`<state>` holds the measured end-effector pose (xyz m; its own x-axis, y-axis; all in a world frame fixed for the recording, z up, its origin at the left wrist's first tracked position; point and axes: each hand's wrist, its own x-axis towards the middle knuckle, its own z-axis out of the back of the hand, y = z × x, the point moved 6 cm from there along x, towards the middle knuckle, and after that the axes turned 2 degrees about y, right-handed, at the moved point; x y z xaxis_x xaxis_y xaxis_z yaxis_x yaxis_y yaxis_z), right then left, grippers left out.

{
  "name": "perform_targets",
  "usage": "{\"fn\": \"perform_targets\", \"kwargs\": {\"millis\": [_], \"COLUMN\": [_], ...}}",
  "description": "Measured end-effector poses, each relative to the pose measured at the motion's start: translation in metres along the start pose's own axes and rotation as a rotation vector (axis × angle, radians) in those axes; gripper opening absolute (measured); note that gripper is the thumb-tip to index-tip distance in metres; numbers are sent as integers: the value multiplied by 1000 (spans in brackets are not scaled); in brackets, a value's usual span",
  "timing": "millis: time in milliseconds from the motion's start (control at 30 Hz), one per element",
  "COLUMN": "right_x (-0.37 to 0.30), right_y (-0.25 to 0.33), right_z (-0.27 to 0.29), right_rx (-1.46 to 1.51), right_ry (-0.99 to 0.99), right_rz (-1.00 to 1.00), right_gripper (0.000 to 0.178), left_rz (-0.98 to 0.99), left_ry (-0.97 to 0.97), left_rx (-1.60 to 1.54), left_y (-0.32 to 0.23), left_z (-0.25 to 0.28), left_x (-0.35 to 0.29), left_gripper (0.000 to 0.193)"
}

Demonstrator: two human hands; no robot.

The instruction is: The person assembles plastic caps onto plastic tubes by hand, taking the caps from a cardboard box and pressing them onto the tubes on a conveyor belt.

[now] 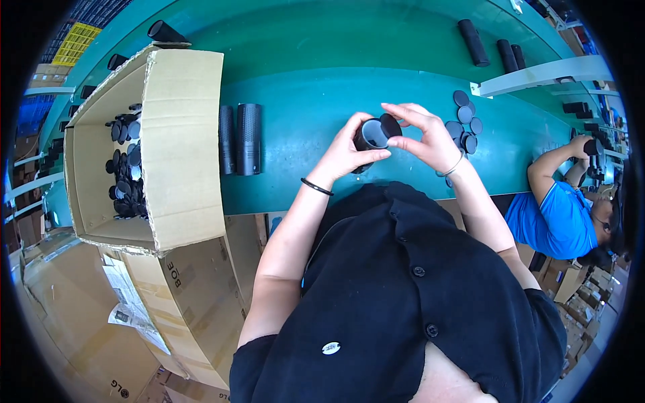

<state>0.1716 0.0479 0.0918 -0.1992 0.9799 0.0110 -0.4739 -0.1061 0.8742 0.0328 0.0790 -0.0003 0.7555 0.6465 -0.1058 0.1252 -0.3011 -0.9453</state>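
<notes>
My left hand (351, 149) is wrapped round a black cylindrical tube (371, 137), its open end tipped up so that the pale grey inside shows. Between the fingers and thumb of my right hand (424, 138) is a round black disc (390, 125), tilted at the right side of the tube's mouth. Whether the disc touches the rim, I cannot tell. More black discs (464, 115) lie loose on the green table to the right of my hands. Two black perforated tubes (249, 138) rest side by side to the left.
An open cardboard box (185, 148) with many black discs (124, 185) inside stands at the left. Further tubes (474, 42) lie along the back of the green bench (302, 94). A grey metal bar (537, 75) crosses at the right, where a person in blue (561, 215) works.
</notes>
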Motion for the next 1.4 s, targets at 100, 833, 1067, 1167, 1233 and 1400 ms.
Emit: {"fn": "perform_targets", "kwargs": {"millis": [100, 833, 1067, 1167, 1233, 1400], "right_x": [-2, -6, -1, 1, 0, -2], "right_y": [16, 18, 20, 19, 15, 9], "right_z": [-7, -12, -8, -8, -6, -9], "right_rx": [-213, -211, -278, -308, -310, -236], "right_ry": [4, 98, 217, 227, 215, 190], "right_rz": [79, 151, 148, 157, 136, 112], "right_gripper": [51, 46, 46, 46, 45, 46], "left_rz": [3, -108, -82, -75, -83, -124], "left_ry": [-31, 14, 31, 11, 4, 49], "left_rx": [30, 230, 250, 283, 312, 237], "left_y": [3, -4, -8, -6, -8, -1], "left_z": [-9, -16, -17, -16, -17, -16], "left_x": [-3, -5, 1, 2, 1, -3], "left_gripper": [62, 71, 73, 75, 76, 83]}}
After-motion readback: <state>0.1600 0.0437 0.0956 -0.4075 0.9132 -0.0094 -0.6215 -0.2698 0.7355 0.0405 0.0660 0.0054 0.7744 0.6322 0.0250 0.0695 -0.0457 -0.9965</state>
